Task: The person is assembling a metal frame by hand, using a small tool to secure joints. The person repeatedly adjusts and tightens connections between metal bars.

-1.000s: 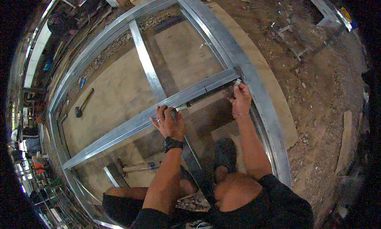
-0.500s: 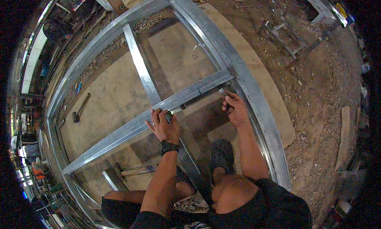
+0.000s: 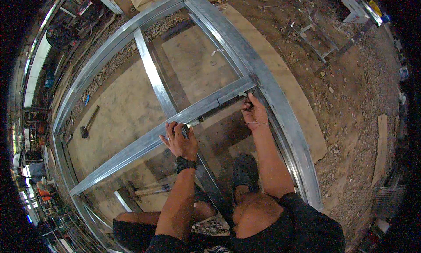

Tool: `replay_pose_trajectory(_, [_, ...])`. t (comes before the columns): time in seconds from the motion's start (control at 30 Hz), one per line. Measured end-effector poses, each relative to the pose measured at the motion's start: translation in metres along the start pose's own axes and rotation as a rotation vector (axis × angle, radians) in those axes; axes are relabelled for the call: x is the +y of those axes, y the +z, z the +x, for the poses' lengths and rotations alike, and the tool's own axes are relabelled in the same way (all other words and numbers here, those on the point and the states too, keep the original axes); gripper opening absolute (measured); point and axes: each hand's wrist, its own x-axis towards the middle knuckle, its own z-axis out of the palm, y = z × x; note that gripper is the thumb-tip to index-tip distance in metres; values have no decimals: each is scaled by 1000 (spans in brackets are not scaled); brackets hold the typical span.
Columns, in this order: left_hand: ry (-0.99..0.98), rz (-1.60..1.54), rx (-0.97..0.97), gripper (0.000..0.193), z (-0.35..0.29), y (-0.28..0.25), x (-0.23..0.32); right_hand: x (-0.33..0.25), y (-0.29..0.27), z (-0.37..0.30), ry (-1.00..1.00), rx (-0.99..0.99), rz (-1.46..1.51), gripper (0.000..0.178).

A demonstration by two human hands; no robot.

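Observation:
A large frame of silvery metal profiles [image 3: 153,84] lies in front of me, with a long crossbar [image 3: 131,153] running through it. My left hand [image 3: 181,141], a dark watch on its wrist, rests against the crossbar, fingers curled over what looks like a tape measure [image 3: 186,131], mostly hidden. A dark line runs from there along the bar's near edge toward my right hand [image 3: 254,112]. That hand pinches a small pale grey piece [image 3: 242,94] against the bar near its right end. A short dark mark [image 3: 218,102] crosses the bar between my hands.
A hammer [image 3: 90,122] and a small blue object [image 3: 87,99] lie on brown sheeting inside the frame at left. My shoe [image 3: 245,170] stands within the frame. Gravelly dirt [image 3: 351,134] lies to the right, with a wooden strip [image 3: 380,147] and a metal stand [image 3: 318,42].
My right hand has moved slightly left and up, bringing the pale piece from just off the crossbar to its edge. The left hand stays almost in place.

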Motion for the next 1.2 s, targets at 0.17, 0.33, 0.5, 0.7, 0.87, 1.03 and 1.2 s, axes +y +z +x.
replay_pose_trajectory(0.17, [9, -15, 10, 34, -1, 0, 2, -1, 10, 8, -8, 129, -20, 18])
replay_pose_trajectory(0.33, [13, 5, 3, 39, -1, -2, 1, 4, 19, 7, -31, 242, -36, 19])
replay_pose_trajectory(0.5, [16, -6, 3, 35, -1, 0, 0, 3, 11, 17, -59, 215, 51, 16])
replay_pose_trajectory(0.7, [0, 0, -9, 34, -1, 0, -2, 6, 6, 27, -28, 216, 96, 14])
replay_pose_trajectory(0.87, [6, -11, -1, 34, -1, -1, 2, 2, -1, 30, -8, 198, 71, 12])
replay_pose_trajectory(1.03, [-2, -4, -8, 34, 0, -1, 0, 1, 0, 25, 12, 139, 185, 11])
replay_pose_trajectory(1.2, [-5, -7, 8, 33, -1, 1, 1, 3, -10, 25, -11, 106, 168, 15])
